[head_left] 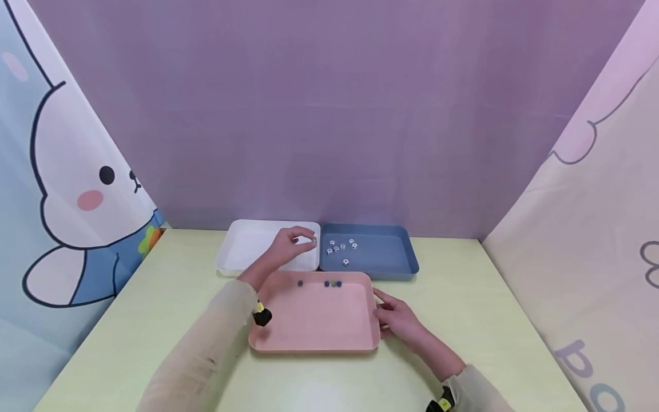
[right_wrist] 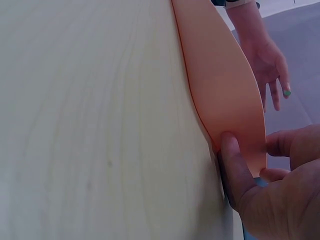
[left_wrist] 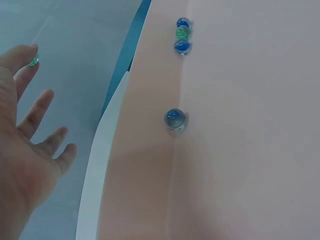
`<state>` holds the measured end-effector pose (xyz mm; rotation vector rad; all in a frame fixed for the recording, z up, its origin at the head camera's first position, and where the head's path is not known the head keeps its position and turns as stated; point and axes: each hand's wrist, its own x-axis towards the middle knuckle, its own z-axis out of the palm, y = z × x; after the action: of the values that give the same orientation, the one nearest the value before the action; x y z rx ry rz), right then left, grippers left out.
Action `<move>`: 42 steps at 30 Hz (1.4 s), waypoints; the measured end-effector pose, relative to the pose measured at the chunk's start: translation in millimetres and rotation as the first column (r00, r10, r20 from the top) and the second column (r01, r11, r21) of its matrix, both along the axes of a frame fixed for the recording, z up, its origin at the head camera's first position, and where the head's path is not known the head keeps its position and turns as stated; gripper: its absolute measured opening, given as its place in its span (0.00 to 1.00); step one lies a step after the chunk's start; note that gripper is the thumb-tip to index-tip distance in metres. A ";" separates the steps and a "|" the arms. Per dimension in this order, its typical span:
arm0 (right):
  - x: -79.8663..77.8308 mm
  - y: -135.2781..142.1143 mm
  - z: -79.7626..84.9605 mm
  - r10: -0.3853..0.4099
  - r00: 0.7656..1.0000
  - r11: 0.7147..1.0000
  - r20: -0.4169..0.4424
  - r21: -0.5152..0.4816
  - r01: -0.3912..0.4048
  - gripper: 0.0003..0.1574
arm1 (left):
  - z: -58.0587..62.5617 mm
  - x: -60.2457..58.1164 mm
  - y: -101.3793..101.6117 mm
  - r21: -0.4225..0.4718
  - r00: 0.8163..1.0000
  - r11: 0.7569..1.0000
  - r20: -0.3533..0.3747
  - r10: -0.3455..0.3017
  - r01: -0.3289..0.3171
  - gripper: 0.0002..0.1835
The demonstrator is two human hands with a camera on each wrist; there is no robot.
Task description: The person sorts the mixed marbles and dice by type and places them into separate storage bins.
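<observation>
My left hand (head_left: pixel 285 249) pinches a green glass marble (left_wrist: pixel 34 61) between thumb and forefinger, above the right side of the white tray (head_left: pixel 239 243). Its other fingers are spread. In front lies the pink tray (head_left: pixel 319 326). Along its far side sit a lone bluish marble (left_wrist: pixel 175 119) and a short row of three: a blue marble (left_wrist: pixel 183 47), a green marble (left_wrist: pixel 183 33) and another blue marble (left_wrist: pixel 184 22). At the pink tray's right side, my right hand (head_left: pixel 404 325) grips the wall, fingertips on its outer face and at the rim.
Right of the white tray stands a blue tray (head_left: pixel 383 252) holding several white dice (head_left: pixel 342 246). Both back trays stand just behind the pink one on the pale wooden table (head_left: pixel 463 320). A purple curtain (head_left: pixel 329 114) hangs behind, with printed cloths (head_left: pixel 77 171) at the sides.
</observation>
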<state>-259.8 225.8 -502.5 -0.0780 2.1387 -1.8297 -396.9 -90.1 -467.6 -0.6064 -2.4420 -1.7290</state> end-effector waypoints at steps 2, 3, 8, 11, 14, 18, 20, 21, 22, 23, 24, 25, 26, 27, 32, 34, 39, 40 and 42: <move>-0.2 0.6 0.9 -0.007 1.000 1.000 -0.001 0.009 0.007 0.38 | 0.1 -4.9 1.5 0.024 1.000 1.000 0.025 -0.011 0.011 0.13; -0.3 0.9 1.2 -0.010 1.000 1.000 -0.001 0.013 0.010 0.38 | -0.3 -7.0 2.3 0.029 0.999 1.000 0.035 -0.014 0.013 0.14; -2.1 0.3 1.8 0.002 1.000 1.000 0.004 0.010 -0.002 0.38 | -4.9 -11.3 4.5 0.003 0.997 1.000 0.081 0.010 -0.010 0.14; -1.6 -0.2 1.3 0.010 1.000 1.000 0.012 -0.001 -0.010 0.38 | -9.3 -11.6 5.4 -0.007 0.994 1.000 0.106 0.021 -0.020 0.15; 0.2 0.0 0.7 0.004 1.000 1.000 0.017 -0.006 -0.004 0.38 | -14.4 -12.3 5.8 -0.009 0.993 1.000 0.116 0.018 -0.017 0.16; 1.2 0.5 0.8 -0.009 1.000 1.000 0.021 -0.007 0.009 0.37 | -20.4 -15.0 5.1 -0.020 0.993 0.999 0.117 0.028 -0.026 0.14; 0.1 0.6 1.3 -0.011 1.000 1.000 0.019 -0.002 0.011 0.37 | -21.3 -16.2 3.6 -0.037 0.992 0.999 0.118 0.037 -0.033 0.13; -0.8 0.3 1.4 -0.010 1.000 1.000 0.018 0.001 0.010 0.37 | -21.8 -16.6 2.6 -0.044 0.992 0.998 0.123 0.043 -0.038 0.14; -1.4 -0.3 1.7 -0.008 1.000 1.000 0.018 0.006 0.008 0.37 | -22.3 -16.9 1.4 -0.052 0.991 0.998 0.125 0.048 -0.042 0.14; -2.0 -0.8 1.6 -0.008 1.000 1.000 0.016 0.013 0.008 0.37 | -22.7 -17.0 0.6 -0.056 0.991 0.997 0.125 0.052 -0.046 0.14; -2.7 -1.0 1.1 -0.008 1.000 1.000 0.014 0.017 0.008 0.37 | -23.1 -16.9 0.3 -0.056 0.990 0.997 0.127 0.054 -0.047 0.14; -2.7 -0.9 0.5 -0.009 1.000 1.000 0.013 0.022 0.008 0.37 | -24.2 -16.7 0.4 -0.054 0.990 0.997 0.129 0.053 -0.046 0.13; -2.0 -0.5 -0.4 -0.009 1.000 1.000 0.015 0.024 0.008 0.37 | -26.1 -16.3 0.8 -0.053 0.990 0.998 0.132 0.052 -0.046 0.13; -1.0 0.1 -1.7 -0.009 1.000 1.000 0.015 0.027 0.009 0.37 | -28.3 -15.8 1.7 -0.053 0.990 0.998 0.135 0.051 -0.044 0.13; 0.1 2.9 -5.8 0.005 1.000 1.000 0.005 0.014 -0.005 0.37 | -32.7 -13.2 3.5 -0.076 0.989 0.997 0.146 0.037 -0.026 0.11; -0.2 3.1 -6.5 0.004 1.000 1.000 0.006 0.009 -0.004 0.37 | -33.0 -12.4 4.0 -0.080 0.988 0.997 0.152 0.033 -0.021 0.12; -1.0 1.5 -3.7 0.001 1.000 1.000 0.013 0.009 -0.001 0.37 | -34.3 -13.5 2.7 -0.066 0.988 0.998 0.151 0.029 -0.019 0.12; -1.2 1.1 -2.8 0.004 1.000 1.000 0.012 0.009 -0.004 0.37 | -34.2 -13.7 2.1 -0.065 0.988 0.998 0.150 0.029 -0.019 0.12; -1.7 0.6 -1.1 0.012 1.000 1.000 0.011 0.010 -0.012 0.37 | -33.5 -13.8 0.9 -0.067 0.989 0.998 0.144 0.030 -0.021 0.12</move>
<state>-261.5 226.4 -503.6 -0.0787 2.1351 -1.8084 -410.7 -89.2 -501.1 -0.4686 -2.6000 -1.7475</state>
